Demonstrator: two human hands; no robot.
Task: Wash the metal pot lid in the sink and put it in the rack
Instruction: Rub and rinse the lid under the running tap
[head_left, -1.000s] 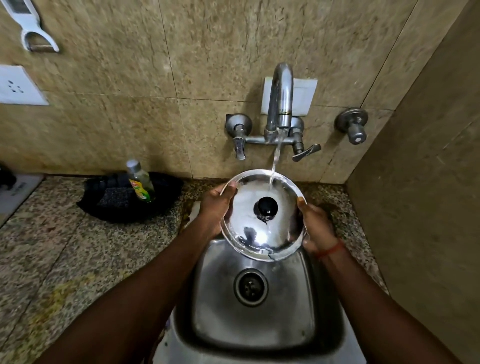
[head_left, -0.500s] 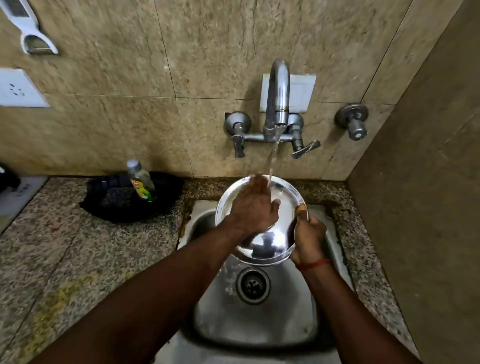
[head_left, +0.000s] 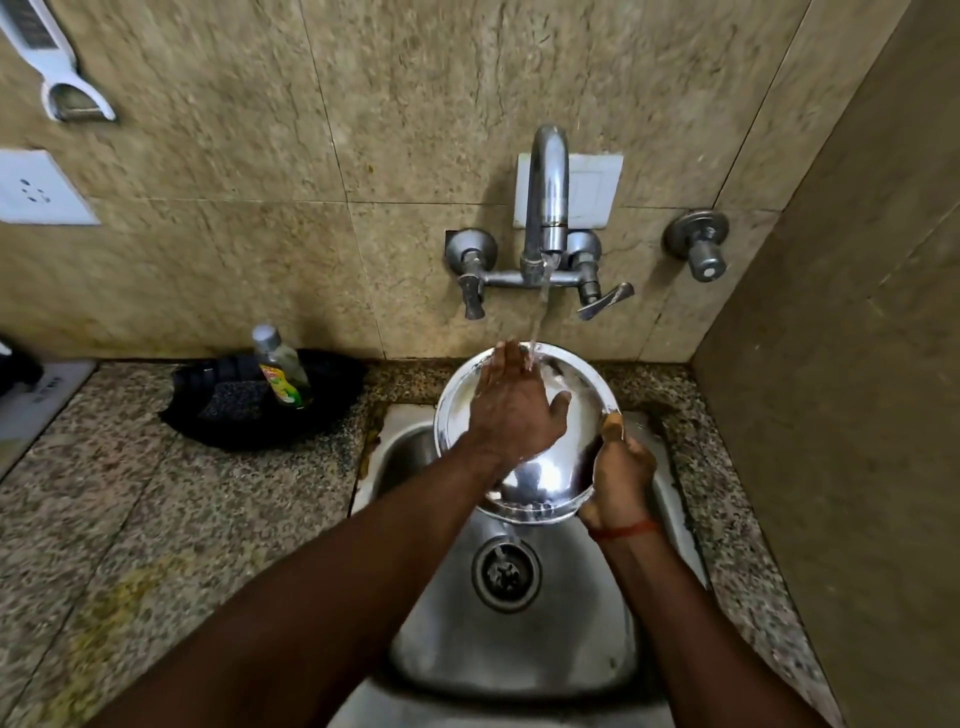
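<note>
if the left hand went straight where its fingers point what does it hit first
Past the rim of the pot lid, the left hand would likely meet the tiled wall; depth unclear.

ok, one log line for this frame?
phase: rinsing | left hand: flat on pot lid | right hand: grips lid rim | tap: running | rack: not in view

We can't see the middle of the metal lid (head_left: 543, 480), the left hand (head_left: 511, 410) lies flat over it. The right hand (head_left: 618, 473) hides its fingers behind the rim. The bottle (head_left: 283, 371) label is too small to read, and the white tool (head_left: 52, 67) upper left gets cut by the frame edge.
</note>
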